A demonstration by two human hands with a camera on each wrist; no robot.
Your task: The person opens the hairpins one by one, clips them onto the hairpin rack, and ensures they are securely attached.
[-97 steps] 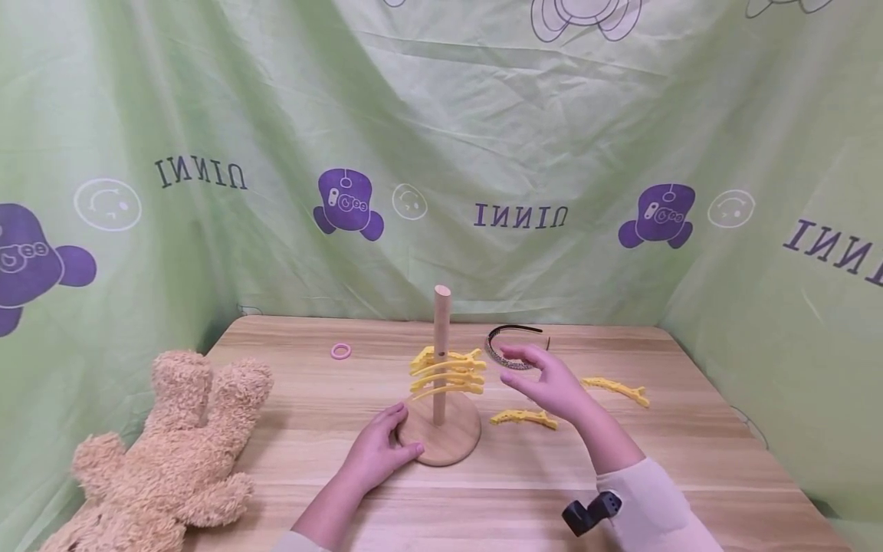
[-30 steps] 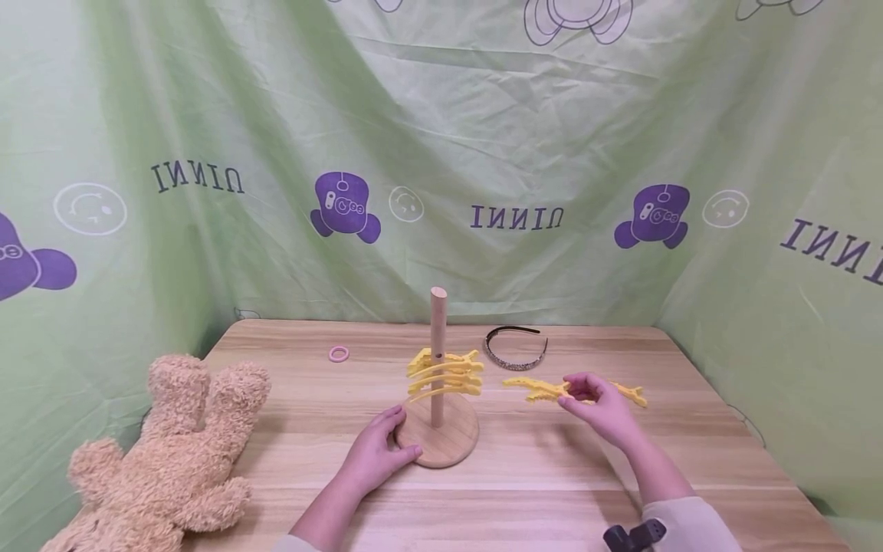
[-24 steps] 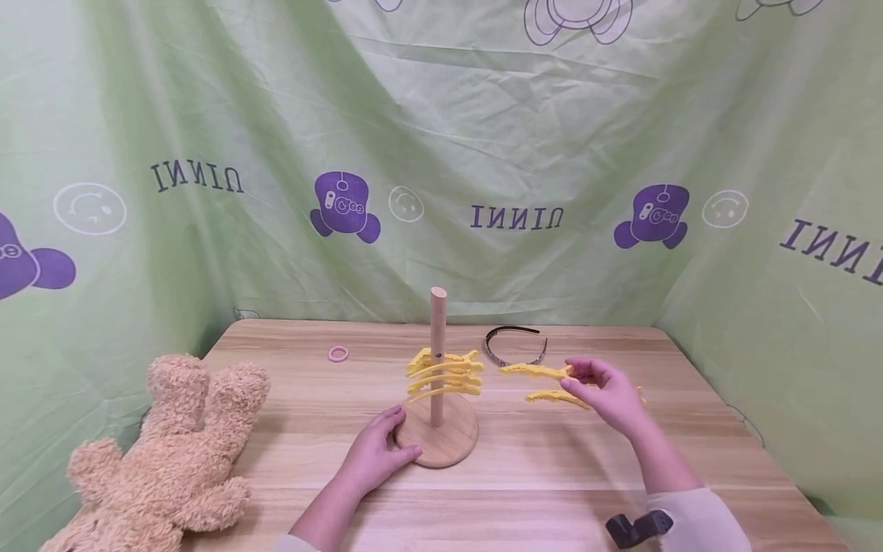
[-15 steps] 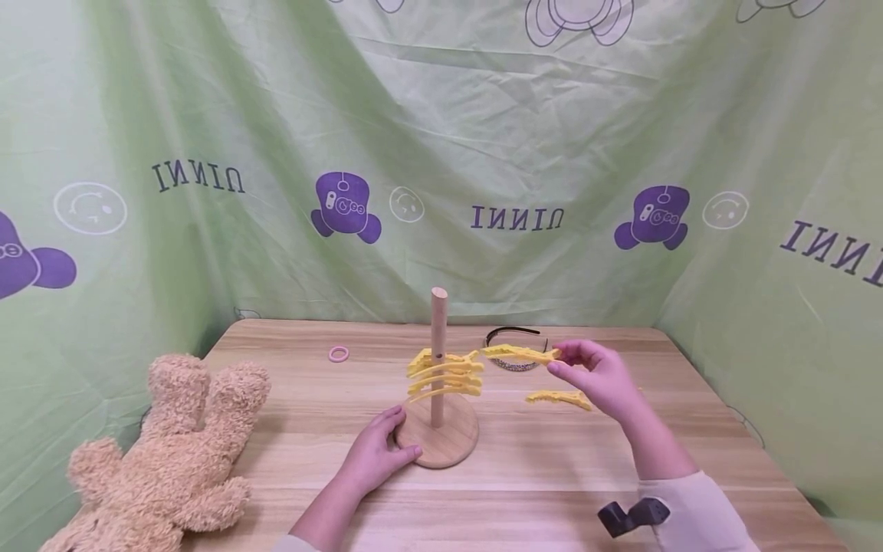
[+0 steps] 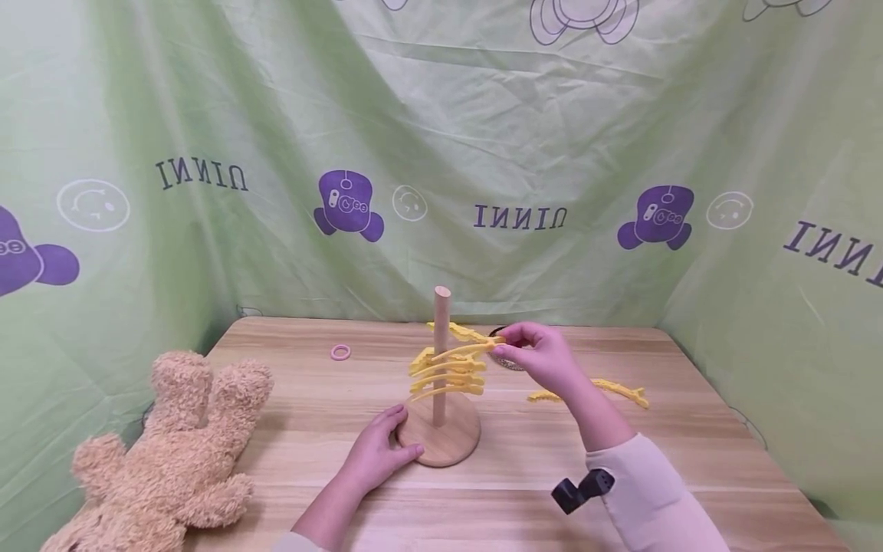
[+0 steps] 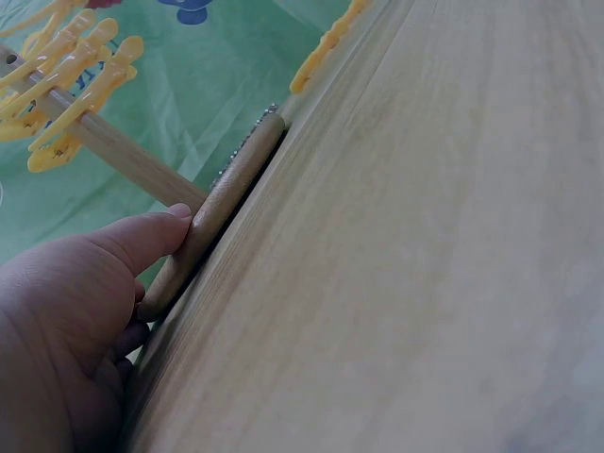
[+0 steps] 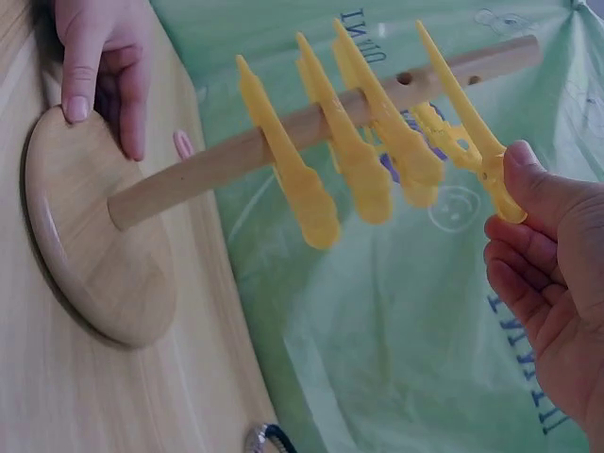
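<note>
A wooden post (image 5: 441,314) rises from a round wooden base (image 5: 444,448). Three yellow hair clips (image 7: 354,142) are clamped across the post, one above another. My left hand (image 5: 372,452) grips the base's left edge, its thumb on top; in the left wrist view the other fingers curl at the rim, partly hidden. Above those clips, my right hand (image 5: 545,356) pinches the tail end of another yellow hair clip (image 7: 472,123). This clip's prongs are spread, one in front of the post and one behind it.
Two more yellow hair clips lie on the table (image 5: 524,475) at the right: one clip (image 5: 545,396) partly behind the right arm, another clip (image 5: 624,391) farther right. A headband (image 5: 507,362) is partly hidden by the right hand. A pink ring (image 5: 340,352) and teddy bear (image 5: 172,452) lie leftward.
My right hand, empty 3.2 seconds ago, has picked up a hair clip, carried it up and leftward to the post, and spread its prongs there. My left hand stays on the base.
</note>
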